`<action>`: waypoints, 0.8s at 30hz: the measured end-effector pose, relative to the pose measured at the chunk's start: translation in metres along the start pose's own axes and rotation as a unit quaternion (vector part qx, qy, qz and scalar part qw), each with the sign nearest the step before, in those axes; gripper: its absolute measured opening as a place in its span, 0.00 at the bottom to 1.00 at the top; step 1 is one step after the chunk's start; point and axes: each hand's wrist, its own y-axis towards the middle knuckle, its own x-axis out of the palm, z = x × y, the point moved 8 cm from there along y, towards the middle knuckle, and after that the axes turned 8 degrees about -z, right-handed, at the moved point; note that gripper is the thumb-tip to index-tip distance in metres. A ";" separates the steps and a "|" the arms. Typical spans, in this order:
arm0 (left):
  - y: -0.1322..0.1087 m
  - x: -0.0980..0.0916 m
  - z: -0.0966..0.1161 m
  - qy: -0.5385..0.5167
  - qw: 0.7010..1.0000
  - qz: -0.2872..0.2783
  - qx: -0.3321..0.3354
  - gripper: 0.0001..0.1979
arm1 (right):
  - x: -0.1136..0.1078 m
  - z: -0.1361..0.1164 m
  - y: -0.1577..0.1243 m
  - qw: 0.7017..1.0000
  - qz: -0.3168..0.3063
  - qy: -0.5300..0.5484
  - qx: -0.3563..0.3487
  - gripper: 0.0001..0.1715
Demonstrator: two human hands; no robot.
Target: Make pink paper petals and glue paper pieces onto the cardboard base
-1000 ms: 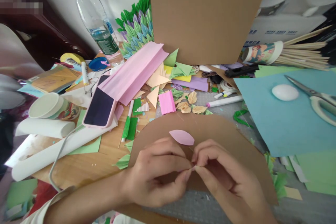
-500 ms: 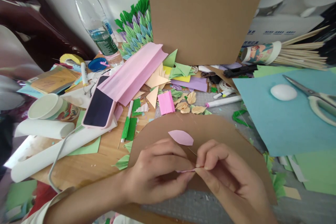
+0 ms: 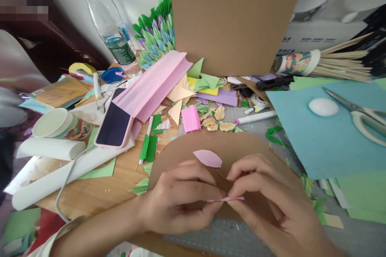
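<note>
A paper petal (image 3: 208, 158) lies on the cardboard sheet (image 3: 241, 148), scissors (image 3: 358, 113) far right, phone (image 3: 114, 123) left.

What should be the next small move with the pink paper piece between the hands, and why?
Probably lay it on the brown card beside the finished pink petal. The left hand and right hand pinch the pink piece edge-on, seemingly already creased.

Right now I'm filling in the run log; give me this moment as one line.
left hand: pinching pink paper strip | right hand: pinching same strip | under hands: brown card | nearby: pink petal
</note>
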 end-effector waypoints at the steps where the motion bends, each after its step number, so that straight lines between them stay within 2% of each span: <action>1: 0.000 0.000 0.000 0.006 1.000 0.002 0.003 0.06 | 0.000 0.000 0.000 1.000 -0.001 -0.009 -0.005 0.06; 5: 0.001 -0.001 -0.007 -0.004 0.999 0.025 -0.036 0.08 | -0.005 0.000 -0.003 0.999 0.020 -0.033 -0.020 0.08; 8: 0.000 -0.005 -0.018 -0.059 0.992 0.049 -0.103 0.08 | -0.012 -0.004 -0.005 0.995 0.072 -0.052 -0.032 0.10; 11: -0.001 -0.004 -0.024 -0.124 0.981 0.049 -0.141 0.05 | -0.017 -0.010 -0.006 0.989 0.118 -0.076 -0.048 0.11; 15: -0.001 -0.005 -0.025 -0.169 0.974 0.056 -0.143 0.03 | -0.017 -0.015 -0.005 0.983 0.145 -0.093 -0.060 0.10; 24: -0.004 -0.009 -0.027 -0.152 0.974 0.078 -0.148 0.04 | -0.013 -0.011 -0.001 0.980 0.145 -0.133 -0.035 0.06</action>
